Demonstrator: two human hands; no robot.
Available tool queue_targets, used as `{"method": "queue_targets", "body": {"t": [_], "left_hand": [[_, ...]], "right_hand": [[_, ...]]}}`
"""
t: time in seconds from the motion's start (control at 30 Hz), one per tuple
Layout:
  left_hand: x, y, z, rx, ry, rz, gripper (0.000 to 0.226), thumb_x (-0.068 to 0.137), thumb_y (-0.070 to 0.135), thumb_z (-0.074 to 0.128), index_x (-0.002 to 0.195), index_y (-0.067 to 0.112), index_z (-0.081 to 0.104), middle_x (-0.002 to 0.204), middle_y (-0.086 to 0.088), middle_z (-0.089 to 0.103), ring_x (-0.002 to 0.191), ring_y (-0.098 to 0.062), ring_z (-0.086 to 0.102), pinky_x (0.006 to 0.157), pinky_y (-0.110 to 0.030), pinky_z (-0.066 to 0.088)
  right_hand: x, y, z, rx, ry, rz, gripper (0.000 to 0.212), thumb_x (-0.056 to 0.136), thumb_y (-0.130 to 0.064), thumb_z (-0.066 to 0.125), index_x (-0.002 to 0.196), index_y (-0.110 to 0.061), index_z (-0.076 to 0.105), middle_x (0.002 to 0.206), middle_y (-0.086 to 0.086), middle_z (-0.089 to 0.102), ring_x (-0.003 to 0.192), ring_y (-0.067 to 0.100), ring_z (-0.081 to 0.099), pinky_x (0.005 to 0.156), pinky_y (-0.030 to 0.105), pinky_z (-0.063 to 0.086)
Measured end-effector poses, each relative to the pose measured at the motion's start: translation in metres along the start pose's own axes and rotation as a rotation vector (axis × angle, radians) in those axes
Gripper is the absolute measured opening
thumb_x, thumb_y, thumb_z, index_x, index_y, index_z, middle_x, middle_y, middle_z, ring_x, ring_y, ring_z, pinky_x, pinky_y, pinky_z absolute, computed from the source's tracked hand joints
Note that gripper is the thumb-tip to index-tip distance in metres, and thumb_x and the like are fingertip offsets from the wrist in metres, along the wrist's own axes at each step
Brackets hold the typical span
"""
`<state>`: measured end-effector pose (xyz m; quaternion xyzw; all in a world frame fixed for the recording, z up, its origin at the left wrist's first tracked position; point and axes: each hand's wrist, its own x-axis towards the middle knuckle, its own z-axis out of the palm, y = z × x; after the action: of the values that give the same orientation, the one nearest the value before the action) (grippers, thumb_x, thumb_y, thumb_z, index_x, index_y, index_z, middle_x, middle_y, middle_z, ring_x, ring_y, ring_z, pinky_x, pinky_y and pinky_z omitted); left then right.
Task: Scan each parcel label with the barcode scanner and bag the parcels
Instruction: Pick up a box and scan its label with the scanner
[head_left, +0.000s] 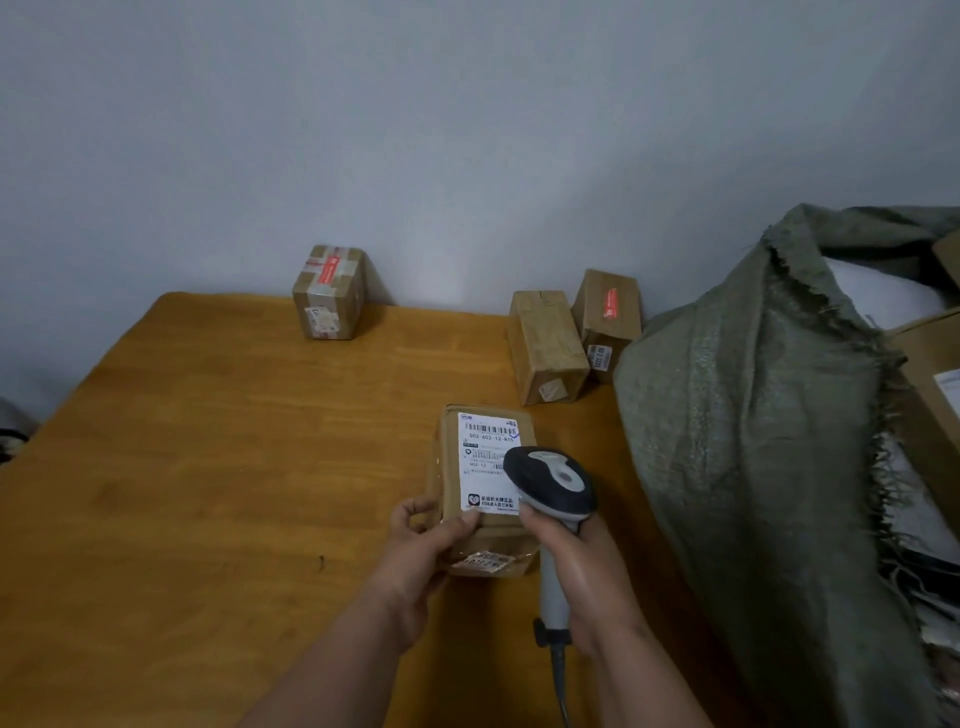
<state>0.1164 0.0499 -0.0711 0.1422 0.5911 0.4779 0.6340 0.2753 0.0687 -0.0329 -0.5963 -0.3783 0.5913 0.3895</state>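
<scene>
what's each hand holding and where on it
The left hand grips the parcel by its near left corner. The right hand grips the scanner by its handle.

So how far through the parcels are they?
Some boxes already sit in the green woven sack. The left hand holds a labelled cardboard parcel under the right hand's grey barcode scanner. Three taped cardboard boxes wait on the wooden table.

Left hand grips parcel; right hand holds scanner over label
</scene>
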Motion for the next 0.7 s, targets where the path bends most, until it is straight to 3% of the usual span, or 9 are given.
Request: {"method": "queue_targets", "body": {"t": [0.13, 0.23, 0.4, 0.5, 0.7], "left_hand": [[-0.009, -0.005, -0.009, -0.037, -0.027, 0.060, 0.121, 0.046, 0.018, 0.088, 0.148, 0.037, 0.027, 0.126, -0.008, 0.060, 0.105, -0.025, 0.063, 0.075, -0.032, 0.046], [-0.018, -0.009, -0.007, -0.044, -0.056, 0.092, 0.141, 0.041, 0.006, 0.094, 0.155, 0.037, 0.018, 0.130, -0.004, 0.058, 0.110, -0.025, 0.062, 0.081, -0.032, 0.049], [-0.036, -0.010, -0.001, -0.069, -0.049, 0.200, 0.132, 0.047, 0.007, 0.093, 0.156, 0.032, 0.023, 0.132, 0.003, 0.060, 0.116, -0.022, 0.061, 0.097, -0.040, 0.050], [-0.050, -0.008, 0.001, -0.064, -0.046, 0.260, 0.131, 0.043, 0.014, 0.091, 0.155, 0.032, 0.025, 0.130, 0.003, 0.061, 0.121, -0.025, 0.058, 0.110, -0.049, 0.042], [-0.073, -0.011, 0.007, -0.056, -0.043, 0.314, 0.126, 0.049, 0.009, 0.090, 0.155, 0.030, 0.026, 0.135, -0.001, 0.057, 0.122, -0.027, 0.056, 0.111, -0.052, 0.039]], "right_hand": [[-0.014, -0.020, -0.012, 0.032, -0.014, -0.055, 0.027, 0.084, -0.021, 0.079, 0.105, -0.033, 0.069, 0.087, -0.021, 0.076, 0.077, -0.007, 0.070, 0.068, 0.024, 0.047], [-0.026, -0.035, -0.019, 0.040, -0.082, -0.040, 0.022, 0.084, -0.018, 0.076, 0.103, -0.028, 0.072, 0.089, -0.010, 0.079, 0.077, 0.003, 0.073, 0.072, 0.030, 0.048], [-0.047, -0.049, -0.029, 0.013, -0.113, -0.061, 0.021, 0.079, -0.019, 0.078, 0.099, -0.023, 0.073, 0.077, -0.008, 0.076, 0.068, 0.009, 0.069, 0.066, 0.029, 0.045], [-0.059, -0.055, -0.034, -0.012, -0.130, -0.079, 0.025, 0.079, -0.021, 0.078, 0.103, -0.019, 0.072, 0.072, -0.010, 0.074, 0.068, 0.008, 0.068, 0.065, 0.029, 0.045], [-0.080, -0.064, -0.043, -0.038, -0.179, -0.153, 0.019, 0.083, -0.013, 0.073, 0.097, -0.026, 0.072, 0.067, -0.016, 0.073, 0.060, -0.006, 0.066, 0.068, 0.029, 0.042]]}}
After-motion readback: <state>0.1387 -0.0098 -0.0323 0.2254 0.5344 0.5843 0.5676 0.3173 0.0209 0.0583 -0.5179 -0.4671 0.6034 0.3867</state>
